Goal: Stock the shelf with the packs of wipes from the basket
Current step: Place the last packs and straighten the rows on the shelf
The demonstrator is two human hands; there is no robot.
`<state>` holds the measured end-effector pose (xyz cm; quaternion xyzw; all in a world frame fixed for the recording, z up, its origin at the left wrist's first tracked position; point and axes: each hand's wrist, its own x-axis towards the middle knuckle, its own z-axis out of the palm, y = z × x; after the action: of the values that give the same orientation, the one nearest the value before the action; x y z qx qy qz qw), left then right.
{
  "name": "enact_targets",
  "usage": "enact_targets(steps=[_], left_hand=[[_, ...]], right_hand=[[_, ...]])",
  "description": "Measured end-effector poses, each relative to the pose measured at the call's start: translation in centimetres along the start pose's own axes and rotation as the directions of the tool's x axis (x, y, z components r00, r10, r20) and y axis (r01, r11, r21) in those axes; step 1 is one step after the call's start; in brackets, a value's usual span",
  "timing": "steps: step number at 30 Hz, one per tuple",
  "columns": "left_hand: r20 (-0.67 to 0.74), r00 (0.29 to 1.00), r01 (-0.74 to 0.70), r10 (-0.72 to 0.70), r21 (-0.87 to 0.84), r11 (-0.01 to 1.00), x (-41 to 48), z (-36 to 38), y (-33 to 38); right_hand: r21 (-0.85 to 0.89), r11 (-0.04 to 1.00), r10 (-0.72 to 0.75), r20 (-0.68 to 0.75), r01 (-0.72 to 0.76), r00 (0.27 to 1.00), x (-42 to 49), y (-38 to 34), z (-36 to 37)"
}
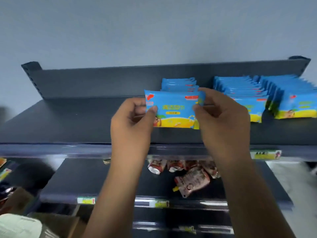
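Observation:
A blue and yellow pack of wipes stands upright over the top shelf, held at both ends. My left hand pinches its left edge and my right hand pinches its right edge. Directly behind it stands a short row of like packs. Two longer rows of packs fill the shelf's right side. The basket is not in view.
The top shelf's left half is bare dark metal, with a raised back panel. On the lower shelf lie several red and white spouted pouches. Price tags sit on the shelf edges. Blurred items are at the lower left.

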<state>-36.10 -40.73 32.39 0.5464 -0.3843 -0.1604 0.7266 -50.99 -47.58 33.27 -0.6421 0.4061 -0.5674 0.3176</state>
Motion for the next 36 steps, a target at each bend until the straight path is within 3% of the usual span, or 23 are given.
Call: enact_targets(steps=[12, 17, 26, 31, 36], left_hand=[[0.224, 0.975, -0.027, 0.007, 0.085, 0.996, -5.8, 25.9, -1.5], [0.235, 0.972, -0.066, 0.012, 0.224, 0.972, -7.3, 35.0, -3.3], [0.133, 0.983, 0.06, -0.131, 0.439, 0.897, -6.8, 40.9, -5.7], [0.108, 0.985, 0.062, -0.137, 0.518, 0.853, -6.1, 41.8, -5.9], [0.094, 0.988, 0.05, -0.119, 0.535, 0.843, -6.0, 41.9, -6.0]], right_hand=[[-0.216, 0.974, 0.028, -0.19, -0.069, 0.981, 8.9, 9.1, -24.3], [-0.279, 0.956, 0.042, -0.168, -0.089, 0.985, 13.4, 13.7, -30.9], [-0.415, 0.901, 0.137, -0.006, -0.127, 0.991, 18.8, 18.4, -33.4], [-0.531, 0.839, 0.148, 0.005, -0.123, 0.989, 19.2, 18.7, -32.9], [-0.532, 0.84, 0.152, 0.038, -0.109, 0.988, 19.8, 18.6, -32.6]])
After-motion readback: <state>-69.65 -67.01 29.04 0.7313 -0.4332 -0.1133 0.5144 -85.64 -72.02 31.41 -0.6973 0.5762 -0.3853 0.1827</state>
